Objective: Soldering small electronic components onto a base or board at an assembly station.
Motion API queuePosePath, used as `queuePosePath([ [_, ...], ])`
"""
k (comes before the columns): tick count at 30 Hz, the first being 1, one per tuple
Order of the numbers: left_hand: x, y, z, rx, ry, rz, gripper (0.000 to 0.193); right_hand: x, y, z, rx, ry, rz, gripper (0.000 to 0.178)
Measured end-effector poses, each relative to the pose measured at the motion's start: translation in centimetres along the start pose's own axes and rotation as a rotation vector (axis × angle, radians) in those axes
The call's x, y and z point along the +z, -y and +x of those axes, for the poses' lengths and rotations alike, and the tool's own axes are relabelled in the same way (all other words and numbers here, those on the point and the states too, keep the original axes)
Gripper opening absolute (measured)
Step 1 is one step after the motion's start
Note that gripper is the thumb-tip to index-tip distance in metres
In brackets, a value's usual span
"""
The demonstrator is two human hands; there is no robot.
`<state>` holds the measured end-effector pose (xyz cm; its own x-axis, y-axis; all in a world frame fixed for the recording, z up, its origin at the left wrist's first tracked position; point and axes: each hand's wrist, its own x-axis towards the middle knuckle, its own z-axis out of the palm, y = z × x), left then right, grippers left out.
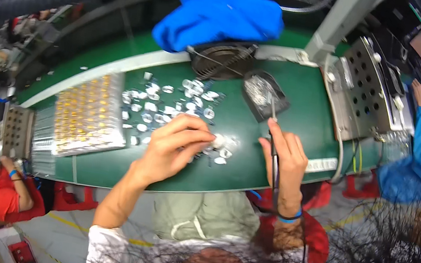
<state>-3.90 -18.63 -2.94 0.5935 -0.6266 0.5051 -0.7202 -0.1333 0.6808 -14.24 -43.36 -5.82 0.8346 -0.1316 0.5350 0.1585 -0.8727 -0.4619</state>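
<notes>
My left hand is closed in a pinch at the front of a spread of small parts, its fingertips on a small white round part. In my right hand is a slim black pen-shaped tool with a pale metal tip. That tip points away from me, over the near side of a black scoop-shaped tray of tiny silvery pieces; I cannot tell whether it touches them. Several white and clear ring-shaped parts lie loose on the green table, left of the tray and beyond my left hand.
A clear tray of yellow parts sits at the left. Behind the loose parts stands a black round fan under a blue cloth. A perforated metal box stands at right. People work at both sides, in red and blue.
</notes>
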Motion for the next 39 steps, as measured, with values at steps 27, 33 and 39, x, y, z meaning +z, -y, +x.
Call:
queuePosePath([
  [27,-29.2,29.0,-0.9,-1.018,-0.075,0.84,0.014,3.6,2.3,-3.4,-0.049,-0.094,0.459,0.045],
  [33,-28.1,25.2,-0.5,-0.613,-0.173,0.858,0.015,3.4,2.8,-2.9,-0.085,-0.13,0.465,0.043],
  [39,-20.7,7.9,0.8,-0.475,-0.171,0.147,0.013,3.1,2.6,-2.8,-0.134,-0.192,0.422,0.041],
])
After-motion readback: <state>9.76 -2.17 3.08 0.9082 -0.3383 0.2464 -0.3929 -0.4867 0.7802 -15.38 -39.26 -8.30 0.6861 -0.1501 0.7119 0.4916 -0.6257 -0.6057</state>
